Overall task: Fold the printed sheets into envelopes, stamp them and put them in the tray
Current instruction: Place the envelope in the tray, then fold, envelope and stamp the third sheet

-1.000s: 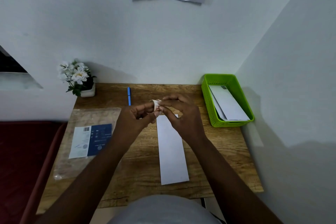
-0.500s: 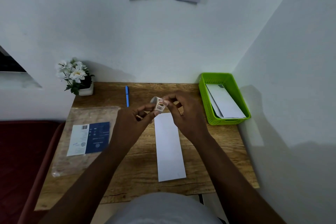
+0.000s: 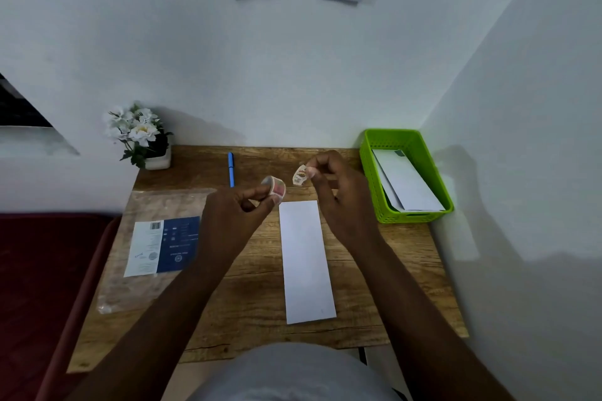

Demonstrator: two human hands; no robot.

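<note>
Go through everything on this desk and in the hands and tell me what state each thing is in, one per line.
Left hand: holds the stamp roll.
Right hand: pinches a peeled stamp, off the roll.
Envelope: flat on desk, no stamp showing.
Green tray: holds envelopes.
Blue pen: lying flat, untouched.
Plastic packet: lying flat.

Wooden desk point(image 3: 247, 303) bears envelope point(image 3: 308, 260); tray point(image 3: 369, 172); pen point(image 3: 231, 169); plant point(image 3: 143, 137).

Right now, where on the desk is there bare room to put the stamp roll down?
Bare wood lies between the blue pen and the green tray, beyond the folded envelope. Another strip runs between the envelope and the plastic packet, though the left hand, holding the stamp roll, hangs above it. The tray already holds envelopes, so it is crowded.
</note>
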